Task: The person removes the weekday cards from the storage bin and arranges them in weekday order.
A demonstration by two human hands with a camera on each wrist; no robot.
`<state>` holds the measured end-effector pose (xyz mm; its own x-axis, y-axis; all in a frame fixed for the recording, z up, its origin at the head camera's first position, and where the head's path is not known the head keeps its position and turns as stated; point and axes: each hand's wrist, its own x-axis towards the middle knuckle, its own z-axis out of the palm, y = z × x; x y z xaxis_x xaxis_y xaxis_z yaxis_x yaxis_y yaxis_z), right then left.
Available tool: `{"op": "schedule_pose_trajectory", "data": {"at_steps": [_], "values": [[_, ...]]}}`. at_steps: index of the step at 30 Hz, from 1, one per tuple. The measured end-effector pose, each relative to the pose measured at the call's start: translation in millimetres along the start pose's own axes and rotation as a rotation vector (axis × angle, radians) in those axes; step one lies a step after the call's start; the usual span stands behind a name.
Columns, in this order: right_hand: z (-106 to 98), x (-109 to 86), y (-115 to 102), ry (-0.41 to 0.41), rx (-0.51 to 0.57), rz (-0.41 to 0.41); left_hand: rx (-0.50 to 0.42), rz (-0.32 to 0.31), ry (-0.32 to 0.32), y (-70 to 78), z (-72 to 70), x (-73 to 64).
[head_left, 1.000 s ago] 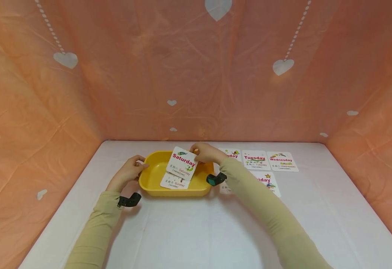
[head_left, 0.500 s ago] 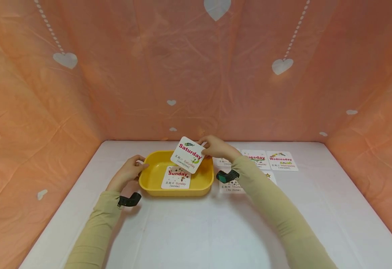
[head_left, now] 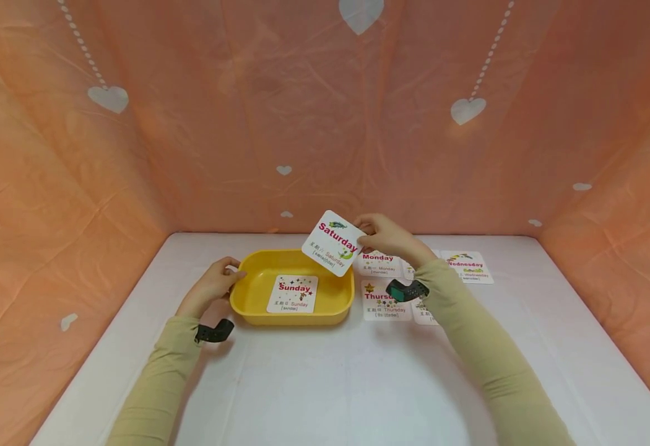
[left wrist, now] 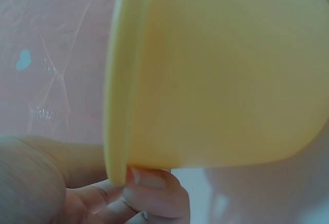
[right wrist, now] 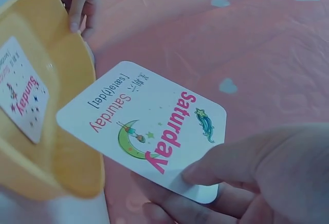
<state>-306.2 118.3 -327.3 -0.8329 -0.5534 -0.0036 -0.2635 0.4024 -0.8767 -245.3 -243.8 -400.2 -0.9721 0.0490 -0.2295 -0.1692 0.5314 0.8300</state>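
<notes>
The Saturday card [head_left: 333,243] is pinched at its right corner between the thumb and fingers of my right hand [head_left: 389,236], raised over the right rim of the yellow tray [head_left: 291,319]. In the right wrist view the card [right wrist: 149,126] faces the camera, thumb on its front. Inside the tray lies the Sunday card [head_left: 293,294], flat and face up. My left hand [head_left: 210,285] grips the tray's left end; the left wrist view shows the thumb on one side of the rim [left wrist: 121,106] and curled fingers on the other.
On the white table right of the tray are the Monday card [head_left: 379,265], the Thursday card [head_left: 383,303] and the Wednesday card [head_left: 472,267]. Two further cards are partly hidden by the right arm. A peach curtain [head_left: 325,124] hangs behind the table.
My right hand has carried the Saturday card up and to the right, from over the Sunday card to the tray's right rim. The left hand and tray have stayed put.
</notes>
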Motion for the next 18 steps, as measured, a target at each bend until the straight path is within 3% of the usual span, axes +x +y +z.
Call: {"op": "schedule_pose_trajectory", "data": {"at_steps": [18], "values": [[-53, -42.4, 40, 0.069, 0.020, 0.008, 0.008, -0.017, 0.003, -0.5, -0.4, 1.0]]}}
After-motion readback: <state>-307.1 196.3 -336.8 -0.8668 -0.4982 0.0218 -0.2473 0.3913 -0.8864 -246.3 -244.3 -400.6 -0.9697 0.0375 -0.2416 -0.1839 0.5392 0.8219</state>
